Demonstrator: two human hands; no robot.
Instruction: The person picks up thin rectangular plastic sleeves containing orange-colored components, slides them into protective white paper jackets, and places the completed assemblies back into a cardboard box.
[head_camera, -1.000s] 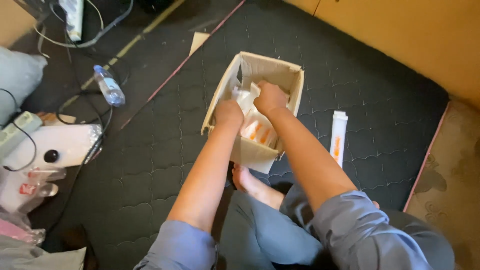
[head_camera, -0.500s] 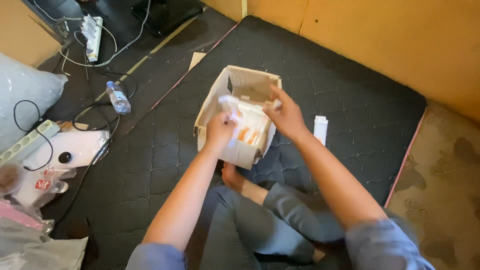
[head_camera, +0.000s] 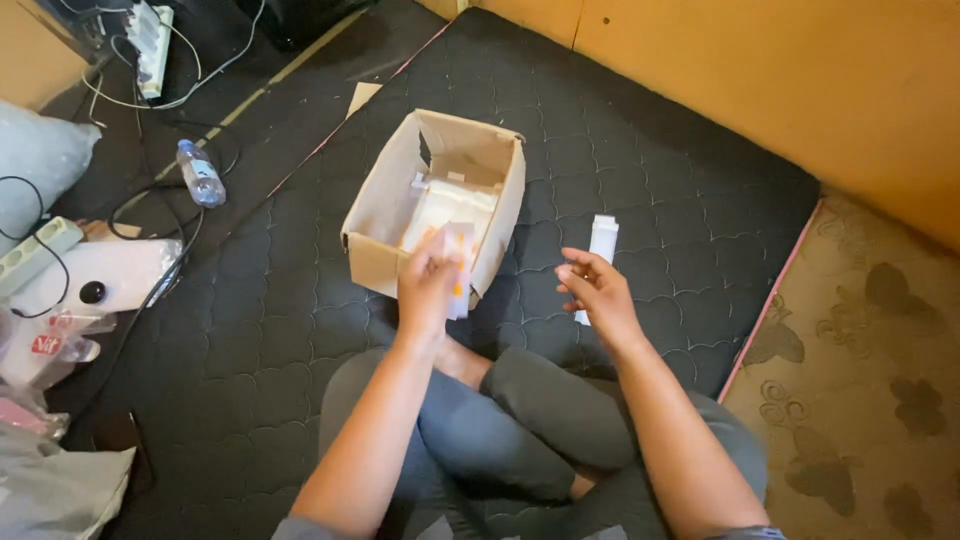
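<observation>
Cardboard box (head_camera: 378, 255), open-topped, flaps up, sits on a dark quilted mattress (head_camera: 650, 180) just ahead of the person's crossed legs. Inside: white packets (head_camera: 445, 205) lying on the box floor, partly in shadow.

Left hand (head_camera: 428, 285): fingers curled round a small white packet w/ orange marking (head_camera: 459, 268), held upright at the box's near right corner, over the rim. Grip closed on the packet; thumb side hidden, so exact finger placement can't be told.

Right hand (head_camera: 595, 290): empty, palm turned inward, fingers loosely half-open & slightly curled. Hovers right of the box, apart from it. Just beyond its fingertips lies a white tube-like item (head_camera: 598, 250) flat on the mattress; not touched.

Surroundings, left side: clear plastic bottle w/ blue cap (head_camera: 200, 172) lying on the dark floor near cables (head_camera: 150, 200); white power strip (head_camera: 152, 35) at top; a white device (head_camera: 100, 275) w/ black button; plastic bags (head_camera: 60, 480) bottom left. Right: patterned tan rug (head_camera: 860, 380) beside mattress edge; orange-brown wall (head_camera: 780, 80) behind.
</observation>
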